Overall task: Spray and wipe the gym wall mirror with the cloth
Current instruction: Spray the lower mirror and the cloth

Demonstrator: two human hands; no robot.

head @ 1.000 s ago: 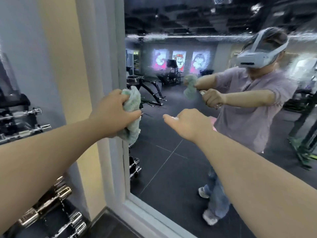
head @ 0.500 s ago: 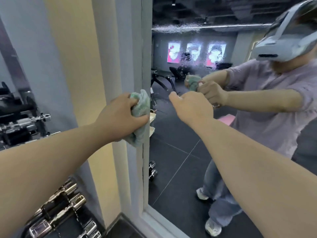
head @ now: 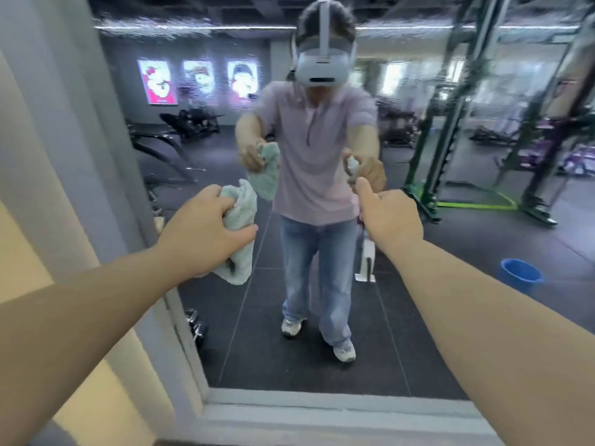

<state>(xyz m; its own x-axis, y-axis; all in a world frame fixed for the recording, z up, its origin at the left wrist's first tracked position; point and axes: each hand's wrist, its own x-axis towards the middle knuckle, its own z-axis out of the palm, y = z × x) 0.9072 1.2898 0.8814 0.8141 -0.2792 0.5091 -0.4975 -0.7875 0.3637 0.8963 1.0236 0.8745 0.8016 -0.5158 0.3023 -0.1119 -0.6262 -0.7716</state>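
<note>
I face the wall mirror [head: 450,300], with both arms stretched toward the glass. My left hand [head: 203,233] grips a bunched pale green cloth [head: 240,220] just in front of the mirror's left part. My right hand [head: 391,220] is curled round a small spray bottle that the hand hides. Only the bottle's reflected nozzle [head: 352,163] shows, pointing at the glass. Fine spray droplets [head: 193,27] blur a band across the top of the mirror and its upper right.
A wide grey frame [head: 322,413] borders the mirror below and on the left, beside a yellow wall [head: 19,252]. Reflected in the glass are a blue bucket [head: 520,275], a green rack [head: 428,156] and dumbbells [head: 194,323].
The view has swung right, from the mirror's left frame to facing the glass squarely. Both hands have moved with it, the left still gripping the cloth.
</note>
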